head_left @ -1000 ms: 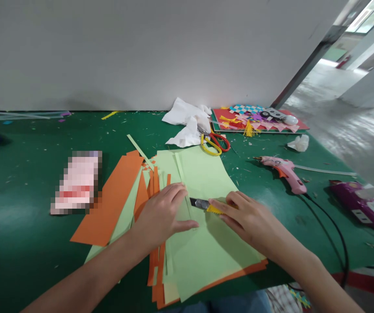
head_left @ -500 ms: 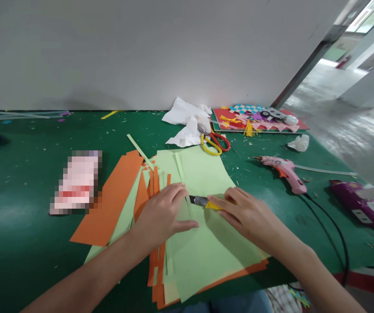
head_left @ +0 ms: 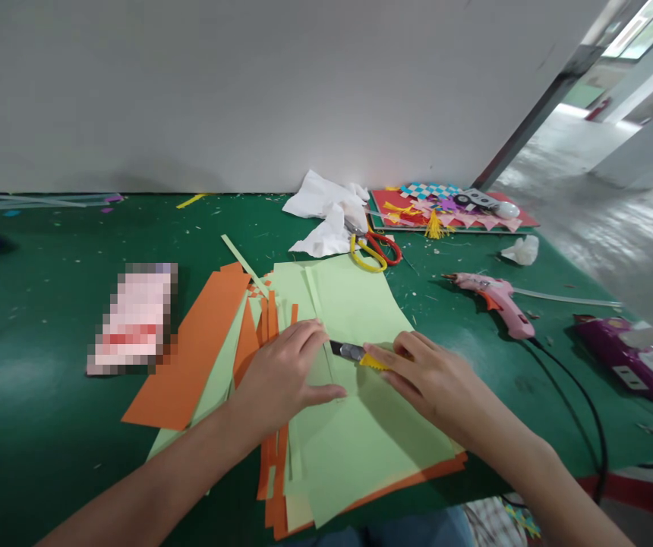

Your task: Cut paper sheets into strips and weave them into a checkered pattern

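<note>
A sheet of light green paper (head_left: pixel 377 433) lies on top of a stack in front of me. My left hand (head_left: pixel 284 368) presses on it from the left, fingertips down and thumb spread apart. A narrow green paper strip (head_left: pixel 313 292) runs lengthwise beneath those fingertips. In my right hand (head_left: pixel 434 372) is a yellow utility knife (head_left: pixel 372 361), its dark blade pointing left, at the strip's edge beside my left fingers. The grip covers much of the knife's handle. Cut orange strips (head_left: pixel 272 315) lie under and beside my left wrist.
Scissors (head_left: pixel 382 251) and crumpled white tissue (head_left: pixel 329 216) sit behind the paper. A pink glue gun (head_left: pixel 494 296) with a black cord lies right, near a purple pack (head_left: pixel 628 353). Orange card (head_left: pixel 190 357) and a pixelated pink item (head_left: pixel 136 319) are left. A grey wall (head_left: pixel 247 91) stands behind.
Almost nothing differs. My right hand and the knife have shifted only very slightly; my left hand stays in place on the paper.
</note>
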### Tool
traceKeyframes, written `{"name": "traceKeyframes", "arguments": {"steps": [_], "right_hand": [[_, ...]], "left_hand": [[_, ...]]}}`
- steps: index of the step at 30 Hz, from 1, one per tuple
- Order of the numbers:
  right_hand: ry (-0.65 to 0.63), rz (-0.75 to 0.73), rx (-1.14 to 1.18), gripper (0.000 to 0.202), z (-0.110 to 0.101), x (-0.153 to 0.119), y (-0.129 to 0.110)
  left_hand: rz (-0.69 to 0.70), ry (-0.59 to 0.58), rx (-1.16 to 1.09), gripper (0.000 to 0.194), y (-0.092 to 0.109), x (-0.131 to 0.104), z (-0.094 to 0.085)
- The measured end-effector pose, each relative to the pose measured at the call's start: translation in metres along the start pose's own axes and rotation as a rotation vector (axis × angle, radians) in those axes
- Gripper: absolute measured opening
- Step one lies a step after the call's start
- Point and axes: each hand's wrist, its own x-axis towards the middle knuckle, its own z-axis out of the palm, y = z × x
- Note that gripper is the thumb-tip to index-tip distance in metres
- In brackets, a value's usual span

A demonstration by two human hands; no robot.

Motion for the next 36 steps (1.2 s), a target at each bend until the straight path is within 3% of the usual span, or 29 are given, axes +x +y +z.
{"name": "traceKeyframes", "arguments": {"steps": [22,31,36], "right_hand": [[0.008,0.038,0.009,0.035,0.003,0.013,0.001],[-0.027,0.012,-0.026,0.036,0.003,-0.002,-0.005],[-0.05,0.015,-0.009,0.038,0.004,-0.009,-0.009]], "left_hand": [[0.025,0.006,0.019,0.063,-0.001,0.001,0.0],[0.154,-0.004,0.035,0.067,0.003,-0.003,-0.006],[0.142,-0.025,0.039,0.048,0.004,-0.003,-0.005]]}}
